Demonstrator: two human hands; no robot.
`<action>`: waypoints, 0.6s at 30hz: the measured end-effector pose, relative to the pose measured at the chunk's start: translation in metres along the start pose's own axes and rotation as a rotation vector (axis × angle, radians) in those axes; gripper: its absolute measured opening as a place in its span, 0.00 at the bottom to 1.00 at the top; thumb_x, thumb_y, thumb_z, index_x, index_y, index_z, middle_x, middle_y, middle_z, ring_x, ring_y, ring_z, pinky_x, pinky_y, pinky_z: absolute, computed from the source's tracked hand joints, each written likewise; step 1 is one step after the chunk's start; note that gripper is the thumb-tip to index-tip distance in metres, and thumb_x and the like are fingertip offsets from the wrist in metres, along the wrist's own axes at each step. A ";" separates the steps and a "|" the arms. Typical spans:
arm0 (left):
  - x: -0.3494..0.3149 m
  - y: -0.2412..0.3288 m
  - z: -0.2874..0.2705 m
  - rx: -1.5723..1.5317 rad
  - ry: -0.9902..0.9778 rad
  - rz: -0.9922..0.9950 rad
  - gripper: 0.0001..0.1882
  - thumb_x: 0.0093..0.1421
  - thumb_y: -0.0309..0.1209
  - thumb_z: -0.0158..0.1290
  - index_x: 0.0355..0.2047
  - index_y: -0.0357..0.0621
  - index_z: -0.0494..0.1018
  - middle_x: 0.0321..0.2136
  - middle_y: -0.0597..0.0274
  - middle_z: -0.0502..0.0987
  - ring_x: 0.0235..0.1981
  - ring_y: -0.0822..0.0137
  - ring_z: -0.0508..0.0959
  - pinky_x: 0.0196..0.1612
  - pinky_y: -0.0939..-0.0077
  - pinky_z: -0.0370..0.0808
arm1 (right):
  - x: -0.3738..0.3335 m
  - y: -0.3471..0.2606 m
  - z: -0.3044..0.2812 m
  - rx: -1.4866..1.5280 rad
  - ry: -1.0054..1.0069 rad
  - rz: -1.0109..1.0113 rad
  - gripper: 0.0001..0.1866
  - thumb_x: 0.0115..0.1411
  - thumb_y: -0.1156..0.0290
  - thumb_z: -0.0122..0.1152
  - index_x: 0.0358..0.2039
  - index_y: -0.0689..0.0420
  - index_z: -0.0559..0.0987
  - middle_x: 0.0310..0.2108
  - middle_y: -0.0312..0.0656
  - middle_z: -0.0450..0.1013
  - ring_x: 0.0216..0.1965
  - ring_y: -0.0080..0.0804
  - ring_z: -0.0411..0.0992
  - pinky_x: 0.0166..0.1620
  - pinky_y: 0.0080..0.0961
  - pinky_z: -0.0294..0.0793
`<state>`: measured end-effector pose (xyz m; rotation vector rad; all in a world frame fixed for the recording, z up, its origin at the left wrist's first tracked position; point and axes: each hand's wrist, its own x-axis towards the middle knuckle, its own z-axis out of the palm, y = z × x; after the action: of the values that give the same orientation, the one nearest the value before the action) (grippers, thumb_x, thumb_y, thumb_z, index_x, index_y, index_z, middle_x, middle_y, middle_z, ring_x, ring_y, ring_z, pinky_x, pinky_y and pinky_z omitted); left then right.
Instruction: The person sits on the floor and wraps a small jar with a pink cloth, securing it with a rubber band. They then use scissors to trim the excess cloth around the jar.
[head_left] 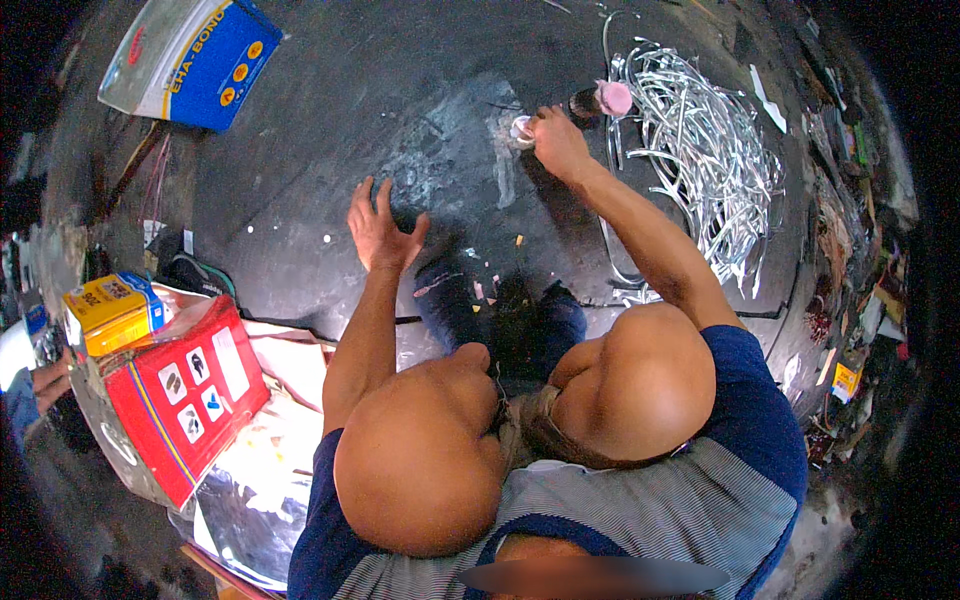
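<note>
Near the top middle of the frame, the right hand [556, 140] pinched a small, round, whitish disc [521, 130] against the dark floor [330, 150]. A pink-capped dark bottle [600, 101] lay just beside it, next to a shiny pile of silver strips [705, 150]. The left hand [381, 232] was open with fingers spread, holding nothing, in the middle of the frame.

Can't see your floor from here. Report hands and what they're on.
Left hand open, fingers spread, on the dark floor. Right hand pinching a small white piece. Pink-capped bottle beside it; silver strips piled close right.
</note>
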<state>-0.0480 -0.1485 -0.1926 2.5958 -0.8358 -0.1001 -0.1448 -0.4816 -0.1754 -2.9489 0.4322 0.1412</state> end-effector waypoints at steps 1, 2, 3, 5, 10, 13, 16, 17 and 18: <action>0.001 0.001 0.001 -0.008 0.006 0.011 0.45 0.47 0.50 0.69 0.64 0.52 0.65 0.68 0.52 0.59 0.69 0.45 0.58 0.70 0.48 0.56 | 0.000 0.000 -0.002 0.012 -0.022 0.033 0.12 0.62 0.73 0.53 0.40 0.60 0.83 0.50 0.53 0.74 0.56 0.53 0.71 0.56 0.49 0.76; 0.001 0.001 0.000 -0.002 -0.020 -0.007 0.46 0.47 0.50 0.68 0.65 0.53 0.64 0.68 0.52 0.58 0.70 0.46 0.56 0.71 0.49 0.55 | 0.001 -0.001 -0.003 -0.004 -0.063 0.020 0.12 0.61 0.72 0.54 0.40 0.61 0.83 0.51 0.54 0.74 0.57 0.54 0.70 0.56 0.48 0.76; 0.001 0.001 -0.001 0.004 -0.047 -0.026 0.46 0.48 0.49 0.67 0.65 0.53 0.62 0.69 0.53 0.57 0.71 0.47 0.54 0.71 0.50 0.53 | 0.003 -0.002 -0.004 -0.021 -0.103 0.009 0.12 0.61 0.72 0.54 0.40 0.61 0.83 0.51 0.54 0.74 0.58 0.54 0.69 0.57 0.48 0.76; 0.001 0.000 -0.001 0.003 -0.068 -0.035 0.47 0.48 0.50 0.66 0.66 0.53 0.61 0.69 0.53 0.55 0.72 0.48 0.52 0.72 0.51 0.51 | 0.007 0.001 -0.001 -0.027 -0.134 -0.012 0.12 0.60 0.71 0.56 0.39 0.62 0.83 0.51 0.56 0.75 0.58 0.55 0.70 0.56 0.48 0.76; 0.000 -0.003 0.002 -0.001 -0.077 -0.031 0.46 0.49 0.51 0.65 0.66 0.54 0.60 0.69 0.54 0.54 0.72 0.49 0.52 0.72 0.49 0.51 | 0.023 0.005 0.004 0.082 -0.184 0.049 0.08 0.51 0.73 0.61 0.30 0.61 0.84 0.35 0.56 0.79 0.40 0.58 0.78 0.44 0.48 0.79; 0.000 -0.002 0.001 -0.014 -0.069 -0.032 0.46 0.48 0.52 0.64 0.66 0.54 0.61 0.68 0.54 0.55 0.72 0.50 0.52 0.72 0.49 0.51 | 0.028 -0.004 0.002 0.131 -0.202 0.221 0.18 0.63 0.58 0.61 0.33 0.64 0.84 0.35 0.61 0.80 0.38 0.63 0.79 0.45 0.53 0.80; 0.001 -0.001 0.001 -0.001 -0.067 -0.033 0.47 0.47 0.53 0.64 0.66 0.53 0.61 0.68 0.55 0.55 0.72 0.50 0.51 0.71 0.50 0.51 | 0.032 0.001 0.012 0.153 -0.217 0.186 0.19 0.61 0.58 0.62 0.32 0.65 0.84 0.35 0.62 0.80 0.40 0.63 0.79 0.46 0.53 0.80; 0.001 -0.001 0.001 0.003 -0.068 -0.040 0.47 0.47 0.53 0.64 0.65 0.53 0.61 0.68 0.55 0.55 0.72 0.50 0.51 0.71 0.50 0.51 | 0.034 -0.001 0.012 0.151 -0.230 0.202 0.19 0.60 0.57 0.62 0.32 0.65 0.84 0.35 0.61 0.80 0.40 0.63 0.79 0.46 0.53 0.80; 0.001 -0.001 0.001 0.007 -0.069 -0.048 0.48 0.46 0.54 0.64 0.65 0.52 0.61 0.68 0.55 0.55 0.72 0.50 0.51 0.71 0.51 0.51 | 0.036 -0.003 0.012 0.150 -0.242 0.218 0.20 0.60 0.57 0.63 0.31 0.65 0.85 0.35 0.61 0.80 0.40 0.63 0.79 0.47 0.53 0.80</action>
<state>-0.0469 -0.1483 -0.1940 2.6322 -0.7996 -0.2026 -0.1103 -0.4870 -0.1909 -2.6872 0.6932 0.4640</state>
